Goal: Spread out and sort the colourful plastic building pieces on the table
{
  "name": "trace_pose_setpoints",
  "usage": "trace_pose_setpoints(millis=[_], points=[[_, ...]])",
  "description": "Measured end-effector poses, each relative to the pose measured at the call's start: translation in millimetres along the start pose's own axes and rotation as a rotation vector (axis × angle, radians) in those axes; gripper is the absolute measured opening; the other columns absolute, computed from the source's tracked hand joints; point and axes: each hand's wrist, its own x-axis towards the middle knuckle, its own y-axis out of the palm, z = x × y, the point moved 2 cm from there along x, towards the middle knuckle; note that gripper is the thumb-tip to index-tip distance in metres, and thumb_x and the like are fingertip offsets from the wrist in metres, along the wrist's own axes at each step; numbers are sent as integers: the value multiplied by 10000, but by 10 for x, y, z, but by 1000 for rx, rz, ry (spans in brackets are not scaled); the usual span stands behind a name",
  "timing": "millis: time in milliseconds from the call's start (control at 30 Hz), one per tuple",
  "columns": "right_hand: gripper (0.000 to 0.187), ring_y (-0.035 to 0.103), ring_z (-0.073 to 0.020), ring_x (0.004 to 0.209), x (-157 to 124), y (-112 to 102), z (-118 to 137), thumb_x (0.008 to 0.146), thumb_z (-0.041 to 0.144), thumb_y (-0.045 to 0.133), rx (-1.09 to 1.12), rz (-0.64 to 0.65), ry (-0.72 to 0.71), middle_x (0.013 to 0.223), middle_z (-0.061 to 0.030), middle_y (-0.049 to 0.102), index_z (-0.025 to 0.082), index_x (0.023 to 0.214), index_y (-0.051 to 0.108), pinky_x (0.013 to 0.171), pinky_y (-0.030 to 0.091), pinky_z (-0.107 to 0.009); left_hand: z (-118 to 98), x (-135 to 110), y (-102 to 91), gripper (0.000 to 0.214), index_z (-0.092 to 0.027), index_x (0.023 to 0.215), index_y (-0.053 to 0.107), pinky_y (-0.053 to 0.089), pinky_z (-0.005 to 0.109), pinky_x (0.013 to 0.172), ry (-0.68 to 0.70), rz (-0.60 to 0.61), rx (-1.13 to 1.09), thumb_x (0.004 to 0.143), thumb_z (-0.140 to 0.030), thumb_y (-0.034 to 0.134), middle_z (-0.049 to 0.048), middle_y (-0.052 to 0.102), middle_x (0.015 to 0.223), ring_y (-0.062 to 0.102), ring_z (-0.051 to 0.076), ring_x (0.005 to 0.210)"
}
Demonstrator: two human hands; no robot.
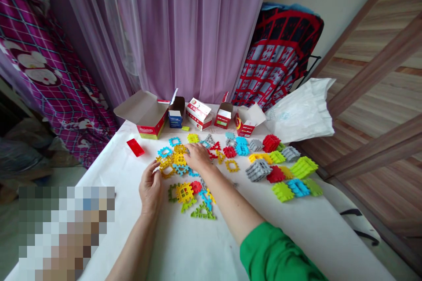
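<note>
You're in a home, most likely a bedroom: a bed with a magenta patterned cover [42,74] lies to your left, sheer lilac curtains [184,30] hang straight ahead, and wood-plank flooring [372,48] shows to your right.

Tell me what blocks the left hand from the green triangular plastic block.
A green lattice piece and a lime piece lie between the left hand and the green triangular plastic block, beside a yellow square block.
</note>
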Motion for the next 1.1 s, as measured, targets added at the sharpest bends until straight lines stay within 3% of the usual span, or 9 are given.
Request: trace_pose_setpoints(millis=[167, 300, 533, 700, 867, 967, 1100], points=[[332, 548, -273, 1196, 204, 131, 177, 897, 363, 586, -72, 74, 55, 1212, -102, 688, 180, 1164, 664, 994, 412, -397, 16, 9, 2, 274, -218, 1054, 682, 449, 411, 1098, 11, 39, 25, 849, -287, 514, 75, 673, 1279, 610, 219, 1218], [246, 580, -259, 1147, 227, 171, 211, 926, 308, 542, -104, 103, 69, 1155, -106, 710, 194, 1063, 711, 979, 413, -391, 34, 8, 13, 271, -223, 1059, 678, 444, 418, 1106, 18, 49, 40, 860, -314, 518, 76, 669, 1277, 604, 226, 1226], [288, 599, -215, 1101, 197, 82, 141, 994, 279, 443, -50, -10, 19, 1164, -61, 709, 230, 1084, 712, 943, 434, -323, 19, 6, 29, 273, -213, 1036, 685, 441, 431, 1110, -14, 48, 25, 847, -332, 528, 85, 671, 1275, 604, 238, 1226], [319, 648, -179, 1016, -115, -87, -215, 999, 275, 436, 145, -90, 176, 1128, -57, 725, 220, 1195, 682, 867, 468, -259, 11, 4, 33, 272, -210, 1024, 687, 451, 441, 1097, -24, 51, 17, 838, -339, 536, 92, 666, 1284, 601, 249, 1231], [284, 686, -151, 849, -526, -149, -750, 926, 238, 534, 377, 121, 246, 954, 20, 765, 241, 1138, 722, 736, 490, -219, 3, -5, 46, 264, -217, 1012, 694, 435, 446, 1109, -3, 60, 30, 831, -325, 536, 87, 669, 1275, 603, 245, 1225], [267, 684, -158, 950, -631, -166, -894, 908, 230, 549, 339, 178, 184, 1051, 35, 763, 281, 1065, 758, 805, 492, -225, -5, -4, 47, 265, -217, 1009, 698, 445, 436, 1100, 0, 62, 48, 831, -318, 529, 87, 666, 1282, 605, 240, 1222], [293, 649, -161, 1080, -659, -216, -904, 918, 214, 535, 185, 105, 158, 1184, 18, 718, 306, 1087, 756, 916, 464, -236, -5, 1, 38, 250, -217, 988, 699, 460, 420, 1085, 7, 49, 73, 838, -323, 530, 88, 672, 1270, 612, 234, 1213]])
